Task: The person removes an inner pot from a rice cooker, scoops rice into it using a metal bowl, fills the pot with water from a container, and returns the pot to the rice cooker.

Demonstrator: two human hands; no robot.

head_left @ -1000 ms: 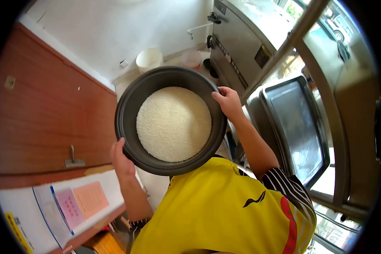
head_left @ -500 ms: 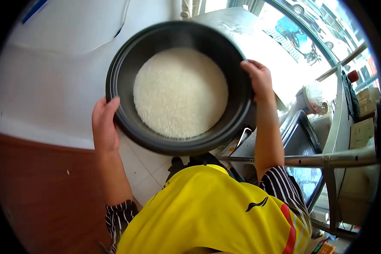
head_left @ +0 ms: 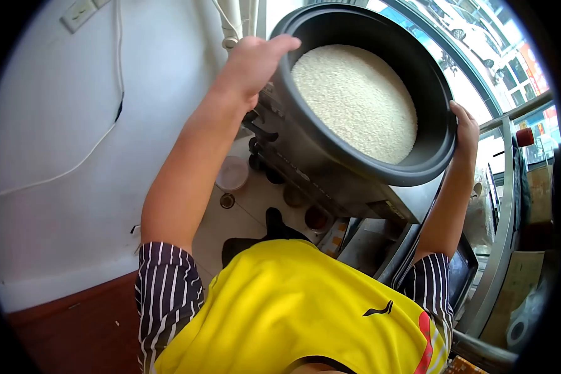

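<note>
A person in a yellow top (head_left: 293, 299) and striped sleeves (head_left: 168, 299) grips a large dark pot (head_left: 433, 118) with both hands in the upper right of the frame, its wide mouth open to view and white rice (head_left: 355, 100) filling the bottom. The left hand (head_left: 252, 65), at the upper center, grasps the left side of the pot's rim, with the tip of one digit over the edge and the remaining fingers (mostly hidden behind the wall of the pot) hard to make out. The right hand (head_left: 466, 131) holds the opposite side, its fingers hooked against the right edge of the rim. A steel cabinet (head_left: 330, 184) appears directly below the pot at the center right; whether the two touch cannot be told from this angle. On the pale tiled floor (head_left: 215, 227), near the center, a translucent tub (head_left: 232, 173) stands beside the cabinet, and a dark shoe (head_left: 274, 218) shows just above the yellow top. A white wall (head_left: 56, 218) takes up the left of the frame, crossed by a hanging cable (head_left: 75, 165), with a socket (head_left: 78, 15) at the upper left and a reddish-brown panel (head_left: 75, 327) at the lower left. At the right edge, a metal rack (head_left: 508, 218) stands near a cardboard box (head_left: 522, 274), while parked cars (head_left: 461, 19) show through the window at the upper right.
</note>
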